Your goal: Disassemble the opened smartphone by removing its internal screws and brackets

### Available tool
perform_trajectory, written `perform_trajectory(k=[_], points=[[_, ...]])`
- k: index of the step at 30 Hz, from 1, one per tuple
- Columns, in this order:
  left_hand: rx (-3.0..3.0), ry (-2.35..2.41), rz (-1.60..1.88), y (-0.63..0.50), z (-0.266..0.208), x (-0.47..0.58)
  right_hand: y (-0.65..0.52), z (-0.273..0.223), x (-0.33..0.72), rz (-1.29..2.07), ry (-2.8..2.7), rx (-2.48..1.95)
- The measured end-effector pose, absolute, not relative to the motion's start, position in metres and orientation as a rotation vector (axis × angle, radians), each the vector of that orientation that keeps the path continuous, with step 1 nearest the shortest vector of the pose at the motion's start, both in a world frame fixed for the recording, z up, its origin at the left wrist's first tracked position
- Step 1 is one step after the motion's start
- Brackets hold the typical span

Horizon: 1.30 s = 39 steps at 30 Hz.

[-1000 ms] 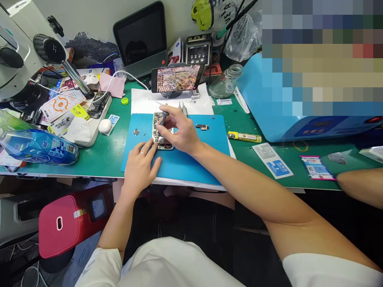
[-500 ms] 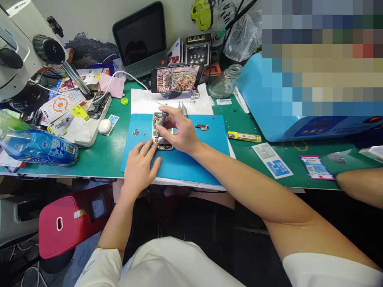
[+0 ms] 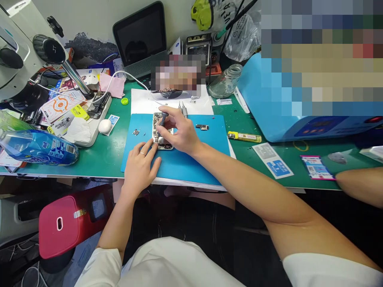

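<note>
My right hand [image 3: 183,130] is closed in a pinch, gripping the dark-handled tool [image 3: 163,117] between thumb and fingers. The opened phone [image 3: 156,128] lies directly beneath this hand, on the blue mat [image 3: 185,169]; whether the tool tip makes contact cannot be told. My left hand [image 3: 140,165] is open, palm down, with its fingertips at the near left edge of the phone. One finger carries a ring [image 3: 143,154].

Markings, by position:
- Right of my right hand, on the green surface [image 3: 209,101]: yellow packet [image 3: 244,136], print too small to read.
- Farther right: card [image 3: 273,160] with one grey and one blue printed panel, and a pink-edged label [image 3: 317,167]; text illegible on both.
- Well left of my left hand: blue bottle [image 3: 38,146] lying on its side, with white lettering and a barcode; wording unreadable.
- Beyond the bottle: white box [image 3: 61,104] bearing an orange circular emblem.
- Far beyond my right hand: plastic bag [image 3: 243,40] with large dark capitals, V and A among them.
</note>
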<state>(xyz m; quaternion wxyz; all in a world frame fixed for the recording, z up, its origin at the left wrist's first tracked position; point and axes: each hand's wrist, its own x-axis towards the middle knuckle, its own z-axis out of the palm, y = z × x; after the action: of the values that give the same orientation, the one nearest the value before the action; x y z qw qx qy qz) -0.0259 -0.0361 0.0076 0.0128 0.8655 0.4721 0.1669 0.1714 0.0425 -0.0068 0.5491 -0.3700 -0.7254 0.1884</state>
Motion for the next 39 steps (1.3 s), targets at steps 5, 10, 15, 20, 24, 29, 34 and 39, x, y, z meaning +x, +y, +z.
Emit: perform_trajectory(k=[5, 10, 15, 20, 24, 29, 34, 39], points=[[2.683, 1.471, 0.513, -0.0365, 0.0087, -0.0258, 0.0421, -0.0070, 0.1712, 0.460, -1.715, -0.880], [2.679, 1.477, 0.509, -0.0366, 0.0090, -0.0255, 0.0423, -0.0075, 0.1717, 0.469, -1.722, -0.897], [2.675, 1.480, 0.504, -0.0366, 0.0091, -0.0255, 0.0427, -0.0079, 0.1714, 0.462, -1.718, -0.893], [2.683, 1.469, 0.508, -0.0364, 0.0087, -0.0262, 0.0429, -0.0087, 0.1711, 0.452, -1.708, -0.868], [2.682, 1.470, 0.501, -0.0364, 0.0084, -0.0261, 0.0424, -0.0083, 0.1714, 0.465, -1.715, -0.904], [2.686, 1.470, 0.506, -0.0365, 0.0087, -0.0258, 0.0427, -0.0083, 0.1711, 0.450, -1.693, -0.886], [2.676, 1.477, 0.511, -0.0362, 0.0085, -0.0258, 0.0419, -0.0070, 0.1717, 0.466, -1.702, -0.904], [2.690, 1.469, 0.530, -0.0360, 0.0082, -0.0261, 0.0411, -0.0058, 0.1724, 0.476, -1.702, -0.904]])
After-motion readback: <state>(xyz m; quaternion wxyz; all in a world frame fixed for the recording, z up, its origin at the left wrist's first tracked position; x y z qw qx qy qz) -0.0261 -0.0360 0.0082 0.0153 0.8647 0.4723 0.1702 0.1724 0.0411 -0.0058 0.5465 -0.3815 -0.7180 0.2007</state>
